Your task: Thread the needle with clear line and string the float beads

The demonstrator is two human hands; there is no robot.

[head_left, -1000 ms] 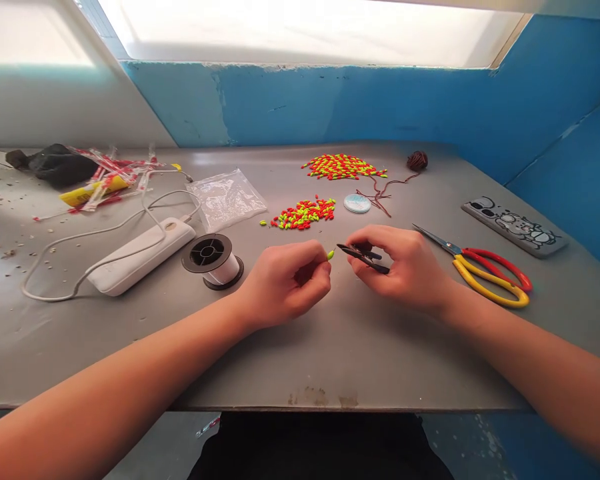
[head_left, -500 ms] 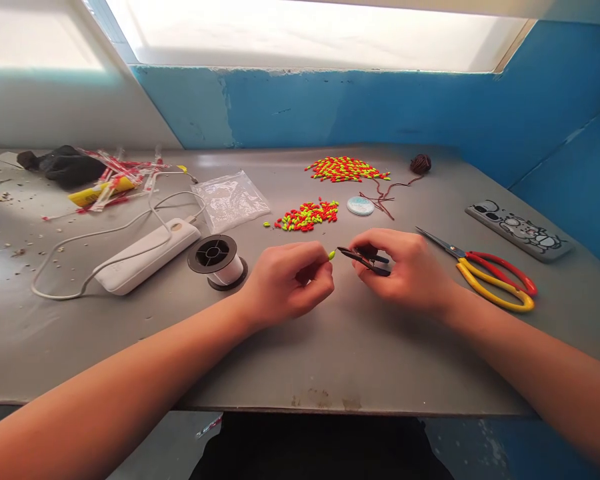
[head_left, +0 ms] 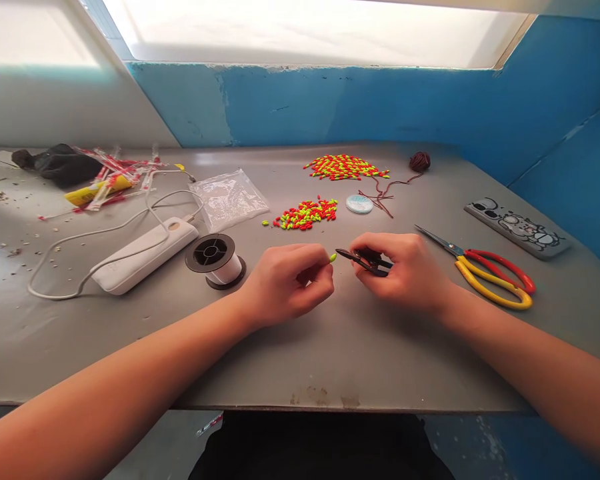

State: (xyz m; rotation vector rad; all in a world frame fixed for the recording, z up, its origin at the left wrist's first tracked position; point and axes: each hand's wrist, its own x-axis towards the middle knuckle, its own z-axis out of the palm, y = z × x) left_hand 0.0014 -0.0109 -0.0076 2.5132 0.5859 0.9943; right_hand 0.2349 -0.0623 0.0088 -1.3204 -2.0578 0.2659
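Barely anything has shifted: both hands hold position over the grey desk (head_left: 330,360). Left hand (head_left: 287,283) pinches a small yellow-green oval bead (head_left: 333,257); right hand (head_left: 405,270) grips small black snips (head_left: 365,260), tips just right of the bead.

grey table (head_left: 330,360) | scissors (head_left: 485,270) | spool (head_left: 214,260) | 2 bead piles (head_left: 307,213) | power bank (head_left: 143,255) | phone case (head_left: 517,227)

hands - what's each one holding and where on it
The left hand pinches a small yellow-green bead by its rear end at the fingertips. The right hand grips black snips by the handle end, blades pointing at the bead.
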